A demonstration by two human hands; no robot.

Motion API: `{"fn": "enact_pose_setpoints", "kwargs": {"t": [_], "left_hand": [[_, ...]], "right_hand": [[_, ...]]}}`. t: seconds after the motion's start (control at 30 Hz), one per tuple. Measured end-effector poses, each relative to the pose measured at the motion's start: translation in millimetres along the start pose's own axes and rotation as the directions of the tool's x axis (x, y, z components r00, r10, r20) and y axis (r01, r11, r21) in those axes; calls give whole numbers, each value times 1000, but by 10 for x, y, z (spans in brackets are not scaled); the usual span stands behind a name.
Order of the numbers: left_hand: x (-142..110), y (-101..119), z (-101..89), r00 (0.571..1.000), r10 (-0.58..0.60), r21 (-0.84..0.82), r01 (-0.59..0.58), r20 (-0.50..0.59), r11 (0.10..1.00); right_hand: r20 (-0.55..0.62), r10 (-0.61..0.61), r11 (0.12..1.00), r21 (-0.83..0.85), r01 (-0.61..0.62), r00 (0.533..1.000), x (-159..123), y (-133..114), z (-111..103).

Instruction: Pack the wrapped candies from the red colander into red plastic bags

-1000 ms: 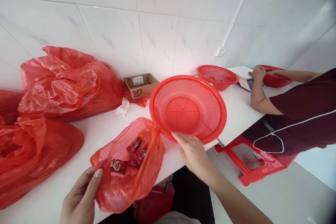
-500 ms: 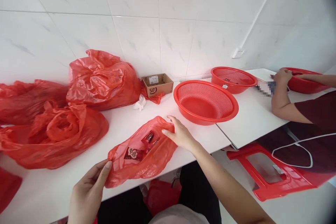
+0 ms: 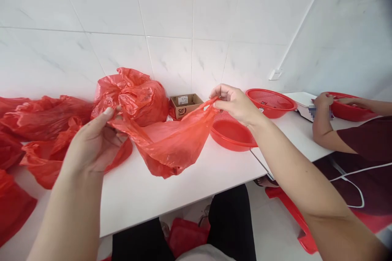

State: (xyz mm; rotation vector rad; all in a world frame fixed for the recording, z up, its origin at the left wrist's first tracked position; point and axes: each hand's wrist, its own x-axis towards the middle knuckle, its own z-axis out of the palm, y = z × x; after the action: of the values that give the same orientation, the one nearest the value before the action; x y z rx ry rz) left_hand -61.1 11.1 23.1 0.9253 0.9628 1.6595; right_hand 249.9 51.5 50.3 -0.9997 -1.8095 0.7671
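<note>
Both of my hands hold a small red plastic bag [image 3: 167, 140] stretched between them, raised a little above the white table [image 3: 183, 179]. My left hand [image 3: 94, 140] is closed on the bag's left edge. At the right edge, my right hand [image 3: 234, 102] pinches the bag's rim, just above a red mesh basket [image 3: 231, 132] that sits on the table. The bag sags in the middle and its contents are hidden.
Large crumpled red bags [image 3: 131, 94] lie along the wall at the left. A small cardboard box [image 3: 185, 105] stands at the back. Another person's arm [image 3: 321, 124] rests at the right by two more red baskets [image 3: 271, 102]. A red stool [image 3: 290, 212] stands below the table.
My right hand set the red basket down on the table, then took the bag's right edge. Both hands lifted the bag up off the table and pulled it wide.
</note>
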Motion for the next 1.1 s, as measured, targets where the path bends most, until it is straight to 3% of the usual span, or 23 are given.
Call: {"fn": "enact_pose_setpoints", "kwargs": {"t": [0.13, 0.2, 0.27, 0.4, 0.5, 0.63, 0.7, 0.77, 0.83, 0.97, 1.03, 1.1], "left_hand": [[26, 118, 217, 988, -38, 64, 28, 149, 998], [31, 85, 210, 978, -49, 72, 35, 201, 997], [46, 59, 172, 979, -52, 77, 37, 196, 996], [99, 99, 124, 982, -83, 174, 52, 171, 983], [163, 146, 149, 979, -41, 238, -8, 198, 971], [251, 136, 258, 965, 61, 255, -127, 253, 959], [260, 119, 340, 937, 60, 186, -131, 345, 974], [244, 105, 433, 884, -23, 191, -76, 467, 979], [222, 89, 534, 809, -155, 328, -49, 567, 943], [223, 27, 725, 665, -338, 561, -147, 666, 815], [247, -7, 786, 658, -375, 591, -133, 653, 796], [276, -31, 811, 681, -387, 588, -79, 622, 805]], "right_hand": [[124, -7, 985, -169, 28, 992, 120, -184, -34], [23, -59, 981, -182, 62, 998, 162, -168, -58], [-55, -85, 984, -163, 75, 995, 201, -131, -82], [35, 15, 990, -144, -10, 999, 258, -83, -112], [-33, 80, 996, -27, -81, 996, 285, -85, -142], [1, 109, 994, -14, -109, 994, 328, -127, -155], [8, 82, 997, -9, -82, 997, 361, -188, -114], [56, 47, 999, -6, -47, 997, 401, -280, -22], [146, -21, 1000, 1, 21, 989, 442, -390, 119], [323, -194, 980, 29, 195, 926, 502, -551, 442], [345, -221, 974, 34, 223, 912, 512, -558, 547], [327, -200, 979, 37, 199, 924, 505, -505, 583]]}}
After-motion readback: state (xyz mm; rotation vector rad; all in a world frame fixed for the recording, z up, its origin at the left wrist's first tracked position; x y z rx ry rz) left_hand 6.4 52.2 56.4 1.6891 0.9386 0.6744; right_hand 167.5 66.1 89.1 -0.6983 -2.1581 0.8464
